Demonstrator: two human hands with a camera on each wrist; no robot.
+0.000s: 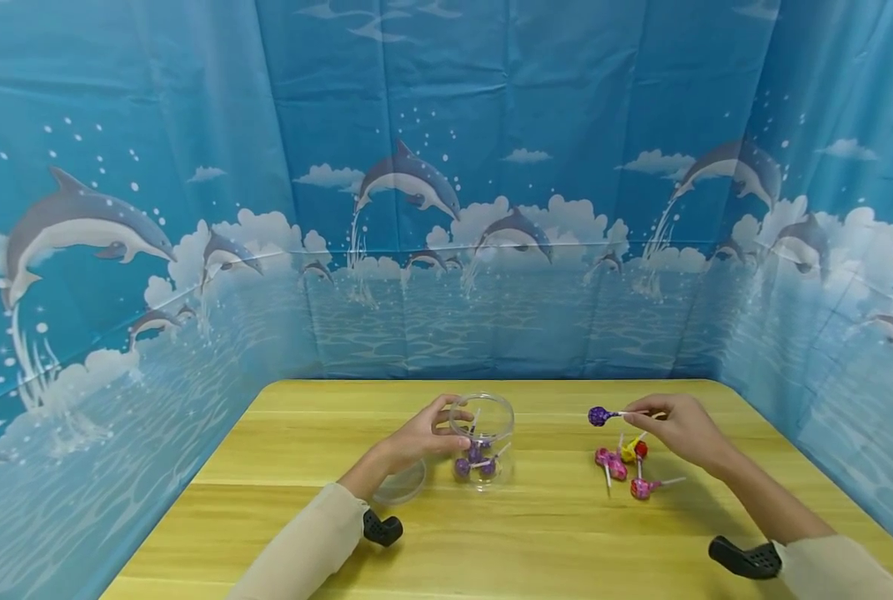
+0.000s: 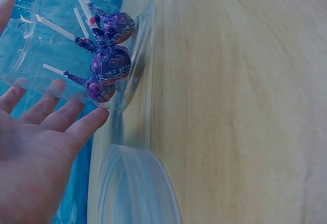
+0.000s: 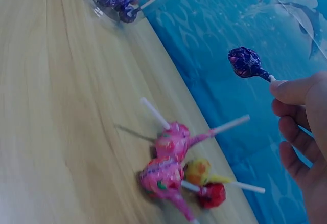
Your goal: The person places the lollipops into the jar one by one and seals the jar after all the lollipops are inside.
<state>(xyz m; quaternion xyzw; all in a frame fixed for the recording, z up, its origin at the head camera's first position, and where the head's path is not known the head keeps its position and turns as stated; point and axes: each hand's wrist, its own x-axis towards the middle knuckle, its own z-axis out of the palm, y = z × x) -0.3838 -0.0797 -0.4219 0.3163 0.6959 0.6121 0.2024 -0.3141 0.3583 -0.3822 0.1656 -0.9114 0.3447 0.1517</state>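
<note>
A clear plastic jar [image 1: 503, 446] stands upright without its lid, with several purple lollipops [image 2: 110, 63] lying inside at the bottom, their white sticks slanting up. My left hand [image 1: 427, 429] holds the jar from its left side, the thumb in front and the fingers spread along the wall. Over on the right, my right hand [image 1: 679, 427] pinches the white stick of a purple lollipop [image 3: 244, 62] between thumb and index finger; its wrapped head points left, toward the jar. Below that hand lie pink lollipops [image 1: 611, 463], a yellow lollipop [image 1: 629, 451] and a red lollipop [image 3: 212, 195] in a loose group.
A round translucent lid [image 1: 401, 485] lies on the wooden table [image 1: 551, 542] left of the jar, partly under my left forearm. Blue curtains [image 1: 446, 317] printed with dolphins rise behind the table and along both sides.
</note>
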